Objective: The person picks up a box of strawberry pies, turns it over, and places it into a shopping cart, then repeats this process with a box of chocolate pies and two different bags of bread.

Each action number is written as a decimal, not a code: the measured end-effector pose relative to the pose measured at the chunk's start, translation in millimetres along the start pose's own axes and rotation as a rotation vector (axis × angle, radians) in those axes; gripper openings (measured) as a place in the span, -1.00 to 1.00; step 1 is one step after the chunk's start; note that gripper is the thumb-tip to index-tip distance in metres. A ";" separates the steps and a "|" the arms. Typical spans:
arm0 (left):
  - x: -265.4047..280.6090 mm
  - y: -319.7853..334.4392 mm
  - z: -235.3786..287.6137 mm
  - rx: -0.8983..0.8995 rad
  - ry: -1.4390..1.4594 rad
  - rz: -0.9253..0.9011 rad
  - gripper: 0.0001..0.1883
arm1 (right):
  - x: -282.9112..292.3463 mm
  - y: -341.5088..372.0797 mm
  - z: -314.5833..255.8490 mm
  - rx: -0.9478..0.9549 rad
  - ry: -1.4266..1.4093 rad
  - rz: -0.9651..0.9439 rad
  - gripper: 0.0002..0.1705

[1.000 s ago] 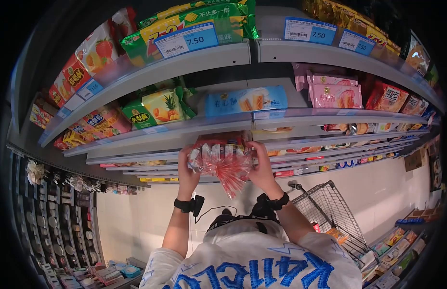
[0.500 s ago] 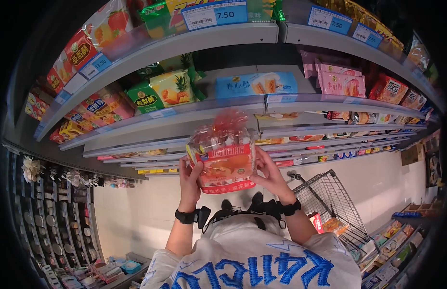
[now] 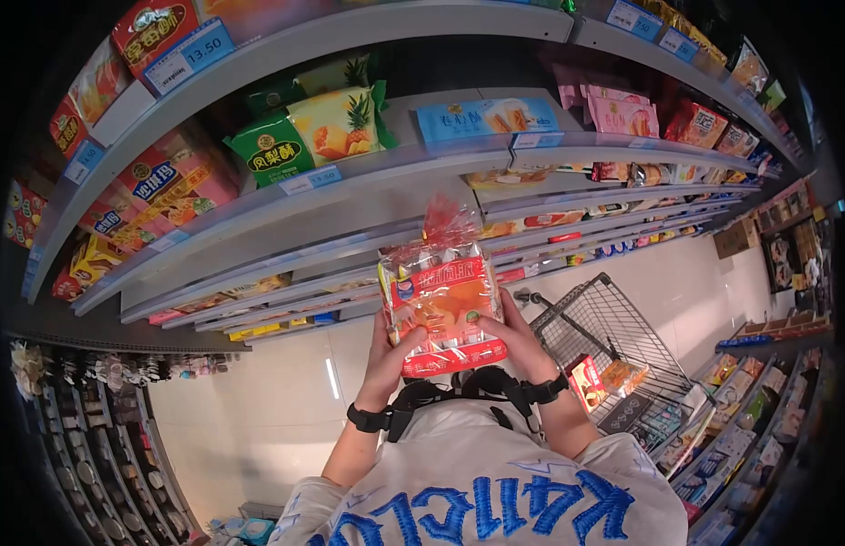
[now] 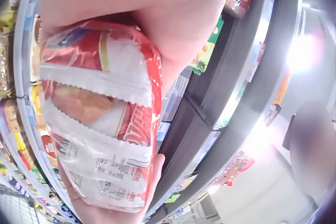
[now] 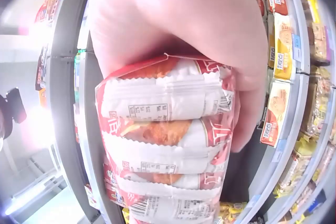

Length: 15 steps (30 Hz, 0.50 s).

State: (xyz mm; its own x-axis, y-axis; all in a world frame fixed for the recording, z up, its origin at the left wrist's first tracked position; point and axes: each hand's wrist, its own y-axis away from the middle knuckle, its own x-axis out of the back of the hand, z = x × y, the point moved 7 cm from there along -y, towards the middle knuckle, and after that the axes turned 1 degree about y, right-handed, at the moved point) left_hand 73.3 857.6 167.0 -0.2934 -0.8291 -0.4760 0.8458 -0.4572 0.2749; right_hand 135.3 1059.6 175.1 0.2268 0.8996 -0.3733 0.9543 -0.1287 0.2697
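Observation:
A clear and red bag of wrapped snacks (image 3: 448, 305) stands upright before the torso, its twisted top pointing toward the shelves. The left hand (image 3: 386, 362) grips its left side, thumb across the front. On the opposite side the right hand (image 3: 524, 346) holds it the same way, thumb on the front. Both wrist views show the bag's sides, where individual packets (image 4: 100, 113) with white sealed edges and printed labels (image 5: 168, 129) lie stacked inside the film. The fingers behind the bag are partly hidden.
Shelves (image 3: 349, 214) of packaged snacks curve ahead, with a green pineapple pack (image 3: 318, 136) and a blue pack (image 3: 486, 118). A wire cart (image 3: 636, 318) at the right holds a red box (image 3: 587, 382) and an orange pack (image 3: 622, 376). More racks (image 3: 104, 446) stand at lower left.
The bag has turned from its twisted end facing the body to its printed front facing up, and has come closer to the torso. The view has shifted toward the left shelves.

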 end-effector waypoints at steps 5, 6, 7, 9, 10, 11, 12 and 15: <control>6.1 -1.3 -2.3 0.044 0.106 -0.048 -0.32 | -10.4 13.2 20.6 -0.115 -0.144 -0.016 -0.15; 5.2 0.2 0.2 0.056 0.094 -0.049 -0.31 | -10.9 14.4 22.5 -0.122 -0.176 -0.007 -0.19; 3.6 2.2 2.8 0.050 0.097 -0.047 -0.31 | -11.7 15.1 23.7 -0.130 -0.209 -0.005 -0.22; 1.4 5.9 11.2 -0.021 0.065 -0.035 -0.27 | -13.5 13.2 22.0 -0.132 -0.244 -0.039 -0.28; 1.1 8.1 12.9 -0.039 0.069 -0.021 -0.27 | -14.0 11.8 20.6 -0.135 -0.284 -0.065 -0.34; -0.8 9.5 13.6 -0.043 0.087 -0.021 -0.26 | -12.4 9.9 20.3 -0.139 -0.274 -0.088 -0.34; -4.1 10.3 13.6 -0.049 0.105 -0.023 -0.25 | -8.5 8.0 20.9 -0.137 -0.281 -0.110 -0.35; -16.5 10.9 14.0 -0.083 0.078 -0.007 -0.22 | 3.4 4.1 15.3 -0.123 -0.303 -0.174 -0.35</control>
State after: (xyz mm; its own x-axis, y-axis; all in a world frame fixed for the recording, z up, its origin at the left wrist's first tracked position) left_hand 81.1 861.8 189.6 -0.2664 -0.7970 -0.5420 0.8789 -0.4317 0.2029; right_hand 142.9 1055.7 161.4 0.1280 0.7370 -0.6637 0.9572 0.0833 0.2771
